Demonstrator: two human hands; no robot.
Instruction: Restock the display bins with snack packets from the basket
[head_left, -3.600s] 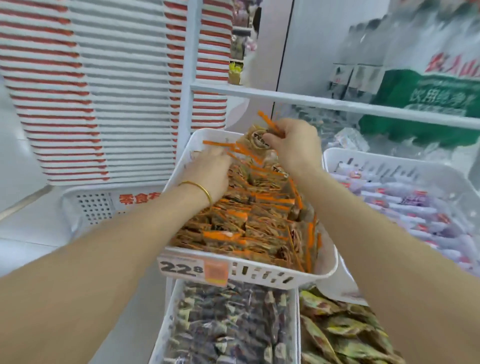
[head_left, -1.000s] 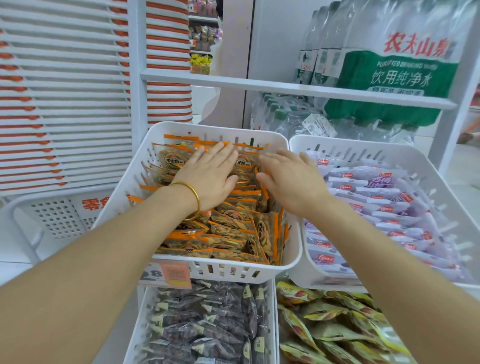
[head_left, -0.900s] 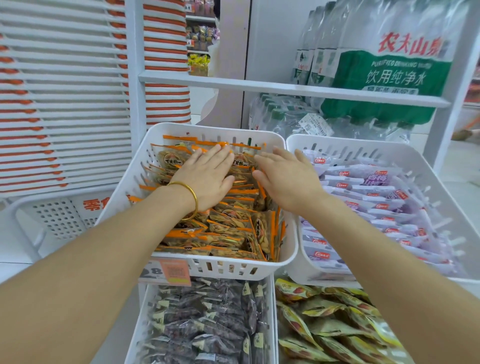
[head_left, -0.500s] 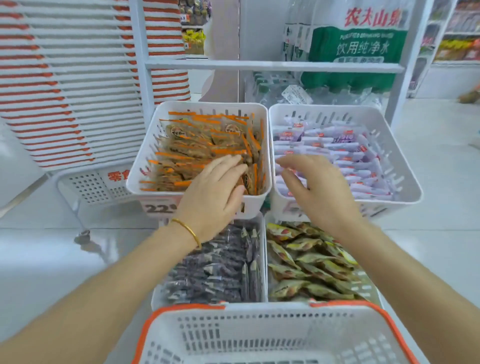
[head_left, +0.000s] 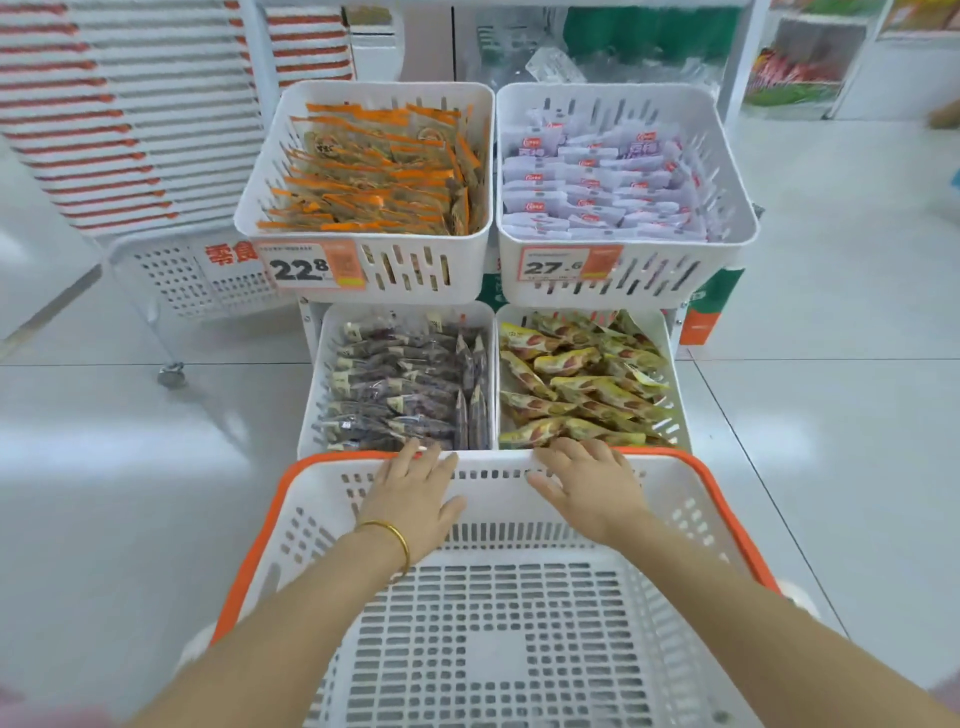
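Handling the basket (head_left: 519, 639): likely light and stiff, as no packets show on its floor; the rim or the far wall gives the surest hold.
Basket place: nearest of all, its far rim just in front of the two near bins.
Basket make: white moulded plastic, slotted floor and walls, smooth orange rim, rounded corners, walls flaring outward.
Far row: orange bin (head_left: 415, 275) on the left and purple bin (head_left: 665, 275) on the right, side by side and raised above the near row; rigid white plastic with slotted walls and rounded rims.
Near row: dark bin (head_left: 313, 395) on the left, yellow bin (head_left: 678, 415) on the right, same make, tucked partly under the far row.
Packets, where: all that show lie in the bins, heaped close to the rims.
Packets, handling: probably light, thin and crinkly, slippery in a stack; a pinch at a sealed edge or a loose handful should serve, and hard pressing may crush the contents.
Orange packets (head_left: 374, 171): flat, brown with orange ends, overlapped in rows.
Purple packets (head_left: 597, 182): flat, pale, with small red marks.
Dark packets (head_left: 405, 389): clear film over dark contents, a few on edge at the right.
Yellow packets (head_left: 576, 384): plump pillow shapes, glossy, lying at angles.
Left hand (head_left: 415, 493): flat on the inside of the basket's far wall, fingers straight and apart, tips at the rim, clamped on nothing.
Right hand (head_left: 587, 488): the same, just to the right.
Price tags (head_left: 309, 267): orange-and-white paper on the fronts of the far bins.
Bangle (head_left: 395, 535): thin gold ring on the left wrist.
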